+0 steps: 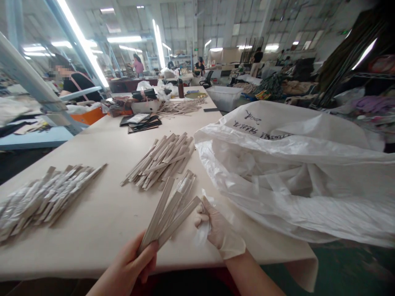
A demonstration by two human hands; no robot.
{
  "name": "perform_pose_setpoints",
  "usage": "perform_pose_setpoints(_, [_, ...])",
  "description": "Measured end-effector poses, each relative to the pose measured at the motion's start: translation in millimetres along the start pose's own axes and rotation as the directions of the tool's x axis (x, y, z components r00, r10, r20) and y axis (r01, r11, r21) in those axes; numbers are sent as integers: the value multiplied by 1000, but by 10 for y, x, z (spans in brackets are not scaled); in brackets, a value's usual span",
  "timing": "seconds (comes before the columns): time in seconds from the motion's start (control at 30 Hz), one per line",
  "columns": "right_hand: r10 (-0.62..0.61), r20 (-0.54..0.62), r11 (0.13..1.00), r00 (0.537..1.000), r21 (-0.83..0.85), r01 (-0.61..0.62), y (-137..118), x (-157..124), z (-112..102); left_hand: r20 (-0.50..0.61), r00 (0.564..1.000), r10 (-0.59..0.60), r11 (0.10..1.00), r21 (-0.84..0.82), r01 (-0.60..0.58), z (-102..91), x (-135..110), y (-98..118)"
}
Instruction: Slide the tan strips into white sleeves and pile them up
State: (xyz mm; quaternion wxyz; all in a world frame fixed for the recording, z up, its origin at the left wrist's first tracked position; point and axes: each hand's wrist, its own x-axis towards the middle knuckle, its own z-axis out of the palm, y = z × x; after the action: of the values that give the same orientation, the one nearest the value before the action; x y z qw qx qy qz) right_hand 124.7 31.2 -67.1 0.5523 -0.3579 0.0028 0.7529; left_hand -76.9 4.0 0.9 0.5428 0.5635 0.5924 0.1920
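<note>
Holding strips [156,213] in L grip [135,257], thin plastic [202,235] in R grip [217,232]. Could drop some strips b/c fanned out.

Beige strips [177,222] at seven and eight o'clock; cream counter [101,250] beneath; whitish glove [224,236] at five; white sack [293,185], black handwriting [267,134], at three; green floor [352,273] at four.
</note>
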Motion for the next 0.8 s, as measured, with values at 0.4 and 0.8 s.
perform_pose_setpoints(0.4, [-166,-62,964,984,-221,149,59,19,95,-73,993,-96,985,134,106,-99,-158,-103])
perform_pose_setpoints(0.8, [-101,108,881,989,-451,139,693,-182,209,-280,952,122,986,147,-83,160,64,-268])
